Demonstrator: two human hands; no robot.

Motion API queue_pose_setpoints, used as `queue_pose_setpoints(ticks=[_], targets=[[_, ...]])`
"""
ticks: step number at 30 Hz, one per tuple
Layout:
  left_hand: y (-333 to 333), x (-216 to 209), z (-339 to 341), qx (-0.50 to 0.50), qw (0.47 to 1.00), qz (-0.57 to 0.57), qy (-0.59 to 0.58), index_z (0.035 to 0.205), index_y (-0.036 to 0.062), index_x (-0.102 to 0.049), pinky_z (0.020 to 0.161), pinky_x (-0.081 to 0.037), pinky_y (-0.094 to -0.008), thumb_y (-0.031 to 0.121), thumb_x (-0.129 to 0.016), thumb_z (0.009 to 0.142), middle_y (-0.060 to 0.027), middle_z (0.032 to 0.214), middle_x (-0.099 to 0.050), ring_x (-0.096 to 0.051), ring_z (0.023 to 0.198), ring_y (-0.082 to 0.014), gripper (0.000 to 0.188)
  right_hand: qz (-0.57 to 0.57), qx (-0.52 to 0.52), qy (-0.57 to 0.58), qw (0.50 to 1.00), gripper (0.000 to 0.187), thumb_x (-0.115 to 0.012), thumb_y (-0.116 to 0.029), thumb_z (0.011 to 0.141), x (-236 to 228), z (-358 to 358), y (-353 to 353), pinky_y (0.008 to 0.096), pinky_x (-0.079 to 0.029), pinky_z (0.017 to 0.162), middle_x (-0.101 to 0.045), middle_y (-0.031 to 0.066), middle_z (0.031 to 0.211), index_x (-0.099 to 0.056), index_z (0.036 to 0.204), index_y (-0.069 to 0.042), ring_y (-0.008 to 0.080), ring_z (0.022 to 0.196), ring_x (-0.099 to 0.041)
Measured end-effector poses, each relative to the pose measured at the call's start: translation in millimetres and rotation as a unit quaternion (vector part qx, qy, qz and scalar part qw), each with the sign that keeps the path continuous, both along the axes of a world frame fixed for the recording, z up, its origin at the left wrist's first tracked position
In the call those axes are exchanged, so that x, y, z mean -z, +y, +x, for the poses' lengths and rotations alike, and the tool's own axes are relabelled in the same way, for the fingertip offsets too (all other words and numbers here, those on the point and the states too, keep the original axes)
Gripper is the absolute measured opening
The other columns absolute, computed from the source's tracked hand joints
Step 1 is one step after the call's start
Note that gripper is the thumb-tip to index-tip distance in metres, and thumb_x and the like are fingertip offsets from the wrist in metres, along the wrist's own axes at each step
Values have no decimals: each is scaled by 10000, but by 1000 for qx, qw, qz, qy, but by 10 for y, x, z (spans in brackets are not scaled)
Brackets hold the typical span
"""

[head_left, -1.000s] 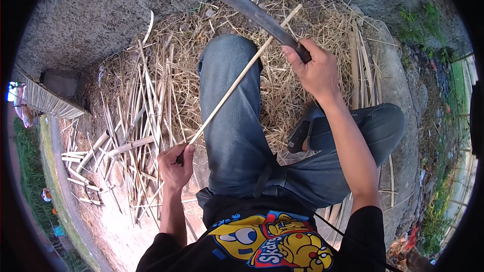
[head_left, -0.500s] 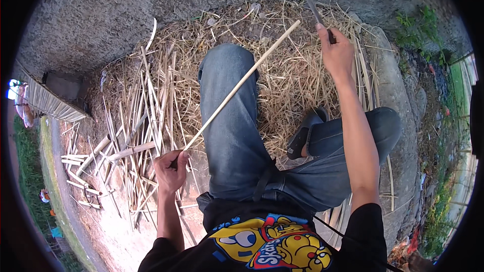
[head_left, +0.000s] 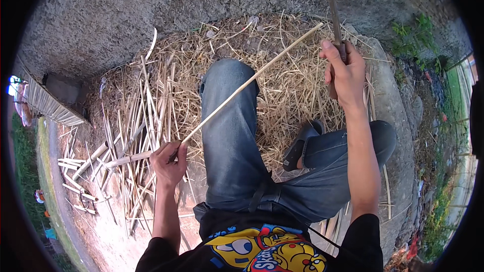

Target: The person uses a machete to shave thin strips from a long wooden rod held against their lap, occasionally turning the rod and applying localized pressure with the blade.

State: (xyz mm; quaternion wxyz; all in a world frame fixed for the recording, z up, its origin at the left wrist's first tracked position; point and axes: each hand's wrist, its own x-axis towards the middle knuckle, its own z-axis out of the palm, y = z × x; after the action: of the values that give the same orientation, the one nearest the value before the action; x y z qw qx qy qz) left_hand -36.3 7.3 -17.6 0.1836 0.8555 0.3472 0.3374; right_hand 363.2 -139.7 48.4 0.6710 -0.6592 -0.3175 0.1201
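My left hand (head_left: 169,166) is closed around the lower end of a long, thin, pale bamboo stick (head_left: 254,77). The stick slants up and to the right across my raised left knee, its far tip beside the knife. In my right hand (head_left: 348,78) is a long knife (head_left: 330,7), gripped by its dark handle with the blade pointing away from me. The blade's far end runs out of the picture. Stick and blade look apart, though their tips come close in this view.
Dry bamboo shavings (head_left: 287,88) cover the ground in front of me. At left lies a loose pile of split bamboo strips (head_left: 146,116), with short cut pieces (head_left: 75,163) beside it. A rough grey wall (head_left: 201,0) stands ahead. My folded right leg (head_left: 327,148) rests at right.
My right hand has shifted slightly right and nearer, with the knife turned more upright. The stick's far tip has moved right, while the left hand has moved a little.
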Motion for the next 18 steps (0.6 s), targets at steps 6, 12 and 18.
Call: queue_pose_setpoints(ticks=[6,12,18], targets=[[469,-516,826,97,988,103,-60,891,9,-760,455,-407,-305,98,-768,909,-82,622,-622,-573,484,-166,91,114,-19,38,993,250,-806,-162,928,-415,95,149,235,-450,483,-730,109,912,-602,980,-27,54,509,-504],[1214,-1130,1700,144,951,263,-74,840,37,-746,483,-448,-331,186,-778,910,-60,636,-631,-597,506,-191,168,241,35,14,970,286,-804,-88,914,-854,517,170,266,-470,474,-616,36,723,-534,1006,-73,73,499,-515],[1272,-1432,2562,233,944,233,1,967,74,-740,535,-457,-382,284,-712,955,-67,623,-629,-617,528,-245,212,359,134,6,924,266,-719,-22,950,-735,962,172,290,-490,494,-625,66,715,-478,1033,-96,77,504,-496]])
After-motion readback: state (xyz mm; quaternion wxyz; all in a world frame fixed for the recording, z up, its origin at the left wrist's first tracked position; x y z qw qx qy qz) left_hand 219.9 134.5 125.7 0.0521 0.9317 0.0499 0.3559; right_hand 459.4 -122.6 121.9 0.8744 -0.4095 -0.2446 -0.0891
